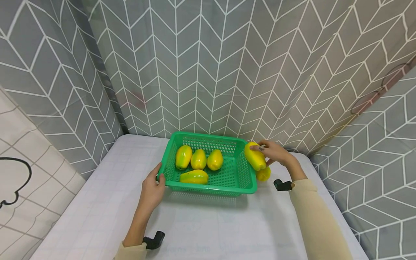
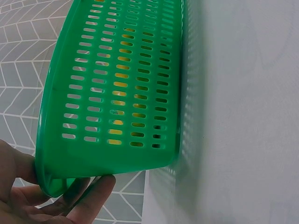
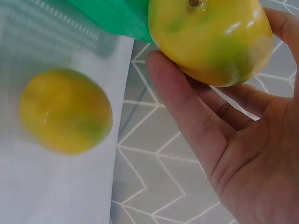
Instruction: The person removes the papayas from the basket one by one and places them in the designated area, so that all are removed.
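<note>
A green plastic basket (image 1: 208, 188) with slotted walls stands on the table, several yellow-green papayas (image 1: 215, 160) lying inside it. My left hand (image 1: 153, 189) grips the rim at its left end; the left wrist view has thumb and fingers around that rim (image 2: 44, 135). At the right end, my right hand (image 1: 275, 151) holds another papaya (image 1: 255, 156) just over the basket's edge. Its thumb and fingers curl round that fruit, as the right wrist view shows. One more papaya (image 1: 263, 174) rests on the table outside the basket, below the right hand.
A white cloth covers the table (image 1: 208, 224). Grey curtains (image 1: 201, 72) with white chevron lines hang behind it and at both sides. The basket lies close to the table's back edge.
</note>
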`<action>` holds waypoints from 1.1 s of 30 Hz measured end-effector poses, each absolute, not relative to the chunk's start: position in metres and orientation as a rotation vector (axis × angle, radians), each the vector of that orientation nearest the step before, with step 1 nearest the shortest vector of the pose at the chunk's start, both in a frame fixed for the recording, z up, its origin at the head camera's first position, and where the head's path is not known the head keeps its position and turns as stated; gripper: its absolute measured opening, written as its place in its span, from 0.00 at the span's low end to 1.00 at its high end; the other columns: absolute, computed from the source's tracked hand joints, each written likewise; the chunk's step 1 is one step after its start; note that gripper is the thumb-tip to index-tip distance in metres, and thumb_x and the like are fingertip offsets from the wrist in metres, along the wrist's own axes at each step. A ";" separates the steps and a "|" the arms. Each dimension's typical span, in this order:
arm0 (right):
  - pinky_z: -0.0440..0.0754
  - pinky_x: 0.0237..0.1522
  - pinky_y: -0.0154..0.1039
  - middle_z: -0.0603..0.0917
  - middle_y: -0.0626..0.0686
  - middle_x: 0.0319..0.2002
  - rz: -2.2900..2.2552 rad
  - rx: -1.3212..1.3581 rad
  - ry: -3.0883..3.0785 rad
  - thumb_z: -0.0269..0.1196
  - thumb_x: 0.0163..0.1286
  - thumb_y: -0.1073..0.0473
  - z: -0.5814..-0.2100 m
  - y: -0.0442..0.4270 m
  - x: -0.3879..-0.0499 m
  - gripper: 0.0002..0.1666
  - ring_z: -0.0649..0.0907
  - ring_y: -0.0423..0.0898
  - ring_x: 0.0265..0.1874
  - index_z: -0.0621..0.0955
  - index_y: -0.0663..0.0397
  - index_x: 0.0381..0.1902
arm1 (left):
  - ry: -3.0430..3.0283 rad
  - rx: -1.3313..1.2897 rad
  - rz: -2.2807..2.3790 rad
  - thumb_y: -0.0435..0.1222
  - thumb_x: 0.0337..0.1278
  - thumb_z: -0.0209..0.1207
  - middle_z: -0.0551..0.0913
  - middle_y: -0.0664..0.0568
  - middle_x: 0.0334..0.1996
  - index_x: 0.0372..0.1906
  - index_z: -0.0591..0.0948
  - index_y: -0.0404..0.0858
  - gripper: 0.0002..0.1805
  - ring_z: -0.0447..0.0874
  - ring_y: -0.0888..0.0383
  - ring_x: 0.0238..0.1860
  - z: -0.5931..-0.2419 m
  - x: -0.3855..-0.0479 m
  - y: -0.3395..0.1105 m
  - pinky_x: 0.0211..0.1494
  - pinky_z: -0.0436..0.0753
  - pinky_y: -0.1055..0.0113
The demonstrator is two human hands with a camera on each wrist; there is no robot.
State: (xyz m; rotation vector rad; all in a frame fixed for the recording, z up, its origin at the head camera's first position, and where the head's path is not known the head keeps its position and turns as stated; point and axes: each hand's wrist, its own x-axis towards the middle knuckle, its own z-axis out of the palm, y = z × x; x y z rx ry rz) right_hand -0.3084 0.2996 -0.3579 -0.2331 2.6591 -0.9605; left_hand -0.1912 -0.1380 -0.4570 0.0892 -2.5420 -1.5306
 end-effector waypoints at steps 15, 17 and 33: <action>0.93 0.40 0.48 0.72 0.71 0.64 -0.990 -0.131 2.732 0.56 0.80 0.34 -0.364 0.330 -0.302 0.46 0.84 0.64 0.54 0.69 0.70 0.72 | -2.543 0.099 -1.544 0.32 0.82 0.44 0.65 0.30 0.80 0.82 0.61 0.29 0.30 0.68 0.34 0.79 -0.457 -0.190 -0.138 0.70 0.80 0.39; 0.93 0.40 0.48 0.72 0.72 0.65 -0.980 -0.124 2.739 0.55 0.80 0.34 -0.364 0.333 -0.300 0.47 0.85 0.65 0.54 0.68 0.72 0.73 | -2.542 0.102 -1.545 0.32 0.82 0.44 0.65 0.30 0.80 0.82 0.61 0.29 0.30 0.68 0.34 0.79 -0.457 -0.191 -0.138 0.70 0.80 0.39; 0.93 0.41 0.49 0.74 0.74 0.67 -0.974 -0.036 2.750 0.53 0.81 0.33 -0.370 0.355 -0.294 0.49 0.84 0.67 0.57 0.65 0.71 0.77 | -2.542 0.089 -1.527 0.32 0.82 0.45 0.65 0.30 0.79 0.82 0.62 0.29 0.30 0.70 0.35 0.77 -0.457 -0.190 -0.137 0.68 0.82 0.40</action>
